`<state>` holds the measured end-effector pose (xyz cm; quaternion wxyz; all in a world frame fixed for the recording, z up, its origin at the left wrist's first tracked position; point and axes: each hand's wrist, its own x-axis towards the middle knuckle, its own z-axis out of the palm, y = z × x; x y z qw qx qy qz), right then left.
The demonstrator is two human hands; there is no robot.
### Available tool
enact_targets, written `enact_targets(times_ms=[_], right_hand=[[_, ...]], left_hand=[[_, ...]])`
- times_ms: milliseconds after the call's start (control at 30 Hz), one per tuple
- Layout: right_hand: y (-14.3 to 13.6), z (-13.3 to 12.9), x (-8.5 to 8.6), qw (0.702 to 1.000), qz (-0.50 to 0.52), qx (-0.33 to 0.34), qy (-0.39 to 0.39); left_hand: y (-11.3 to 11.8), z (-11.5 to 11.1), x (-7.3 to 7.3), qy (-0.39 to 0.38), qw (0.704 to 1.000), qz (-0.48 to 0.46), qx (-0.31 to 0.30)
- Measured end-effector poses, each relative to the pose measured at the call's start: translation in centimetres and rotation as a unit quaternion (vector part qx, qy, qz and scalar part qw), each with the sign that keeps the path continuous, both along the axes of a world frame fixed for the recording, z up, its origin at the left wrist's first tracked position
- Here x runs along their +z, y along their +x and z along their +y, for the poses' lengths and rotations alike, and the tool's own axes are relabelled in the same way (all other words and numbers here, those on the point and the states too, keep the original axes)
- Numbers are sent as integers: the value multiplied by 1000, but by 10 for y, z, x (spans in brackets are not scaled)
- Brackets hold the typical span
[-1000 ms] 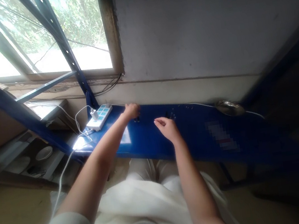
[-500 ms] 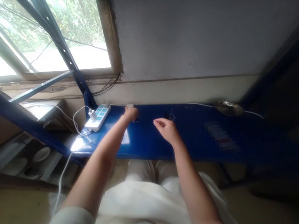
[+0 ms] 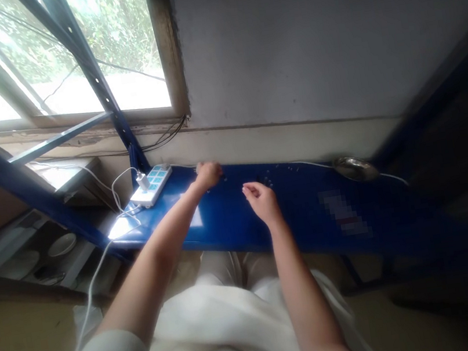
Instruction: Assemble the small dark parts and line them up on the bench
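My left hand is over the far edge of a blue metal tabletop, fingers curled down and mostly hidden behind the knuckles. Whatever it may hold is too small to see. Closer to me, my right hand is raised over the table with thumb and fingertips pinched together; I cannot make out anything between them. Just beyond the right hand lie several tiny pale pieces, too small to identify. A few more small bits are scattered near the back edge.
A white power strip with a plugged-in white charger lies at the table's left end, its cable trailing down. On the right, a shiny metal bowl or dish sits by the wall. A blue upright post stands by the window.
My left hand has shifted slightly right and now hides the small white item seen beyond it earlier. The right hand has barely moved, still pinched.
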<state>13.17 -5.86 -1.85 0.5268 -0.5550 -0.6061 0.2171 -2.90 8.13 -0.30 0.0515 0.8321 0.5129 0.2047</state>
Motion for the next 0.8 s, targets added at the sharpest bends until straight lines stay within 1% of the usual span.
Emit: enact_targets(times_ms=[67, 100, 167, 233, 300, 367, 467, 633, 800], right_hand=[[-2, 4, -1, 999, 39, -35, -2], [-4, 7, 0, 997, 58, -52, -2], [-8, 10, 3, 993, 95, -73, -1], [-13, 11, 8, 989, 127, -75, 0], [-17, 11, 14, 986, 152, -64, 1], [-20, 8, 19, 984, 169, -58, 7], [-22, 3, 26, 982, 179, -59, 21], [-19, -4, 31, 982, 177, -49, 38], [-20, -6, 34, 977, 205, -36, 40]], left_hand=[[7, -13, 14, 32, 993, -112, 28], [10, -22, 21, 44, 983, -175, 32], [16, -43, 32, 53, 958, -282, 7], [22, -65, 37, 50, 933, -357, -13], [26, -85, 37, 46, 913, -405, -15], [30, -101, 34, 47, 901, -431, -17], [35, -117, 28, 35, 892, -450, -28], [34, -126, 26, 23, 893, -447, -41], [31, -131, 27, 28, 889, -453, -61]])
